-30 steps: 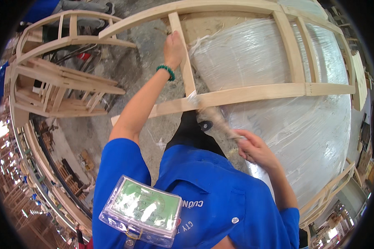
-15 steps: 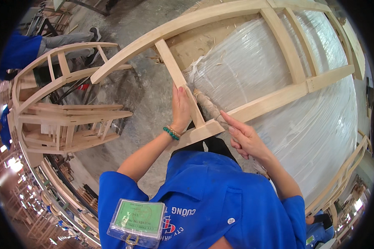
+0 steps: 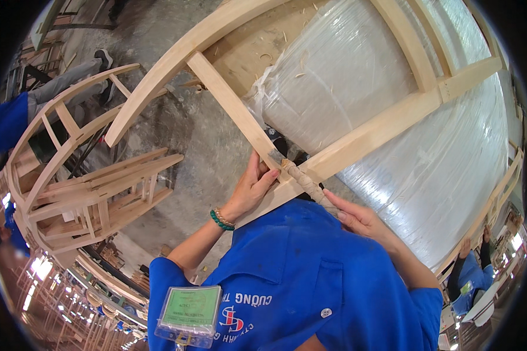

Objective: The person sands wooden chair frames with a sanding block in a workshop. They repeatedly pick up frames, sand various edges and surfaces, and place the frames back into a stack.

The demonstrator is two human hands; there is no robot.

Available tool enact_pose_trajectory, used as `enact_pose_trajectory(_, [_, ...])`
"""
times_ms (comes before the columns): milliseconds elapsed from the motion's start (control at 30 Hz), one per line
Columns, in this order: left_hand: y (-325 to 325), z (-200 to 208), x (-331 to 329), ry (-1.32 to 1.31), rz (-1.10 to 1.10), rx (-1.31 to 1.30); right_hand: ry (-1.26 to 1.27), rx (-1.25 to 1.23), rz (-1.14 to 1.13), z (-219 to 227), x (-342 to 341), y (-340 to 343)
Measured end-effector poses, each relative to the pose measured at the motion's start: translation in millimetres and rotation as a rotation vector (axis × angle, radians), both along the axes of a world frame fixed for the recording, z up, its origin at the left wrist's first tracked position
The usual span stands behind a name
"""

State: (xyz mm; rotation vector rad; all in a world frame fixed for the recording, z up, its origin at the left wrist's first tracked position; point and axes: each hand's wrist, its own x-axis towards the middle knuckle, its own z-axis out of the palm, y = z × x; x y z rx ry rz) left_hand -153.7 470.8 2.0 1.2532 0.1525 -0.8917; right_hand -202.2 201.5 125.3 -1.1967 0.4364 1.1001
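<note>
A pale wooden frame (image 3: 386, 124) with a curved outer rail and several crosspieces reaches across in front of me, its near end at my waist. My left hand (image 3: 249, 190) is closed around the lower end of one crosspiece (image 3: 231, 108), close to where it meets the straight rail. In my right hand (image 3: 360, 217) is a hand tool with a tan wrapped handle (image 3: 307, 182), slanting up to the left. Its short grey blade (image 3: 276, 154) lies against the crosspiece just above my left fingers. Part of my right fingers is hidden behind the handle.
Under the frame lies a large bundle wrapped in clear plastic (image 3: 334, 82), with wood shavings about it. More curved frames (image 3: 70, 175) stand on the left. A person in blue (image 3: 12, 126) is at far left, another person (image 3: 473, 275) at lower right.
The wrapped tool has come from beside the crosspiece onto its face. My left hand has slid down toward the joint, and the frame sits closer to my body.
</note>
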Motion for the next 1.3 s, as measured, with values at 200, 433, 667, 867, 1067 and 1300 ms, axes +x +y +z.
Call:
enact_pose_trajectory(200, [-5,2,1,0.017,0.061,-0.036,-0.157,-0.053,-0.045,-7,-12,4])
enact_pose_trajectory(433, [1,-4,1,0.021,0.004,-0.002,0.081,0.025,-0.116,-8,-1,13])
enact_pose_trajectory(667, [-6,7,7,0.032,0.052,-0.043,0.082,-0.041,0.023,9,27,9])
enact_pose_trajectory(867, [-3,-11,-2,-0.008,0.08,-0.052,0.007,-0.129,0.072,17,23,8])
enact_pose_trajectory(1067, [-1,-7,1,-0.002,0.019,0.047,0.246,0.071,-0.202,6,17,15])
enact_pose_trajectory(1300, [1,-8,2,0.016,-0.001,0.02,0.044,-0.05,-0.116,-7,0,21])
